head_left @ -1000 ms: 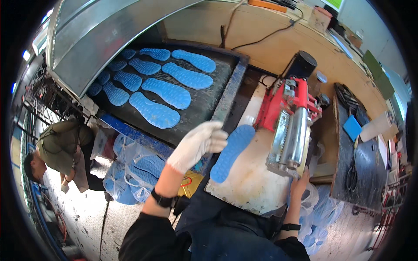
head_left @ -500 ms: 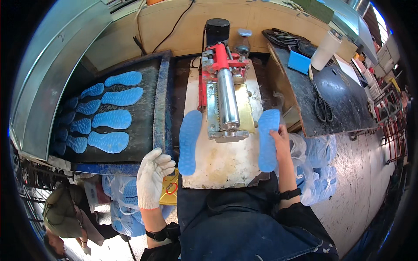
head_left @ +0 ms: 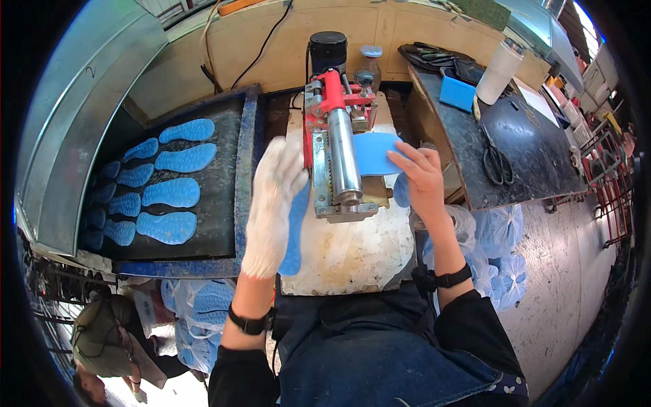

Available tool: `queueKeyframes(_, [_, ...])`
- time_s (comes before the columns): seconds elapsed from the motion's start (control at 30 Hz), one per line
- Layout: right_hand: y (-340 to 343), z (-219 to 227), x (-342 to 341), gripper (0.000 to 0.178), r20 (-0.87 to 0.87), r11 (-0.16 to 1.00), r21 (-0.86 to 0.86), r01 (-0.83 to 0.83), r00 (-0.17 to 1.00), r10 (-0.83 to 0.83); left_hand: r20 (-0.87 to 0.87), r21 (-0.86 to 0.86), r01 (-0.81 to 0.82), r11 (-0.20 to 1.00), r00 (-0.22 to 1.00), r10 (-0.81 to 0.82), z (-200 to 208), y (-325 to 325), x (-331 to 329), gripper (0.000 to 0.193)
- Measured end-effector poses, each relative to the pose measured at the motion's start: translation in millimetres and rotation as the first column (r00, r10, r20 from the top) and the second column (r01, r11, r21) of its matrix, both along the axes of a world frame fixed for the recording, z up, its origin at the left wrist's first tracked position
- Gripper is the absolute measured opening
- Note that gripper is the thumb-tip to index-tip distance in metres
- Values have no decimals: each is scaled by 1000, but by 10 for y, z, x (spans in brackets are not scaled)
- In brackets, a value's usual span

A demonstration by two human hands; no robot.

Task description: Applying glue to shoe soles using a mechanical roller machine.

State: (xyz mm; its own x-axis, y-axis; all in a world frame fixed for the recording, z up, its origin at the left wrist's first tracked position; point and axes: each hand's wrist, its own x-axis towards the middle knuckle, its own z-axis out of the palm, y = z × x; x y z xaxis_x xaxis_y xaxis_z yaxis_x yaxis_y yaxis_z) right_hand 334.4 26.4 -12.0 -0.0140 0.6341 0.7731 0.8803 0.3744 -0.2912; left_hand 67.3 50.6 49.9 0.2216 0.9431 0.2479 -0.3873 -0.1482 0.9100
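Note:
A smooth blue shoe sole (head_left: 376, 154) reaches the right side of the metal roller (head_left: 344, 156) on the red-framed machine (head_left: 332, 98). My right hand (head_left: 422, 176), bare, pinches the sole's outer end. Just below those fingers shows a rounded blue piece (head_left: 402, 191); I cannot tell whether it belongs to the same sole. My left hand (head_left: 274, 203), in a white knit glove, is raised left of the roller with fingers stretched and nothing in them. It partly covers a second blue sole (head_left: 293, 237) lying on the worn white board (head_left: 352, 264).
At left, a dark tray (head_left: 220, 230) with a blue rim holds several textured blue soles (head_left: 167, 228). The side table (head_left: 522, 183) on the right bears black scissors (head_left: 498, 165), a blue box (head_left: 458, 93) and a white bottle (head_left: 500, 71). Bagged soles (head_left: 505, 278) stand below.
My right hand has brought a sole up and left to the roller. My gloved left hand has risen from beside the tray to the machine's left side.

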Motion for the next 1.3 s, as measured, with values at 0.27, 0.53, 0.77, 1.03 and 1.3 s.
queueKeyframes(0.27, [-187,-216,112,33,-46,995,-86,57,997,-61,-354,258,-53,965,924,145,-389,684,438,52])
queueKeyframes(0.53, [-567,-1042,296,26,-598,924,-380,-49,775,-205,-406,405,-44,913,886,222,-1334,703,165,57])
queueKeyframes(0.77, [-488,-1577,-111,21,-564,690,-672,-269,790,-241,-254,-23,128,992,959,-129,-1302,367,-122,62])
queueKeyframes(1.03, [68,-1553,-1235,33,-288,798,-541,-267,950,122,269,-554,410,724,912,-310,-934,-126,-571,56])
queueKeyframes(1.3, [286,-1683,-1811,48,69,838,-501,-218,955,290,408,-437,383,814,891,-201,-666,-232,-1210,77])
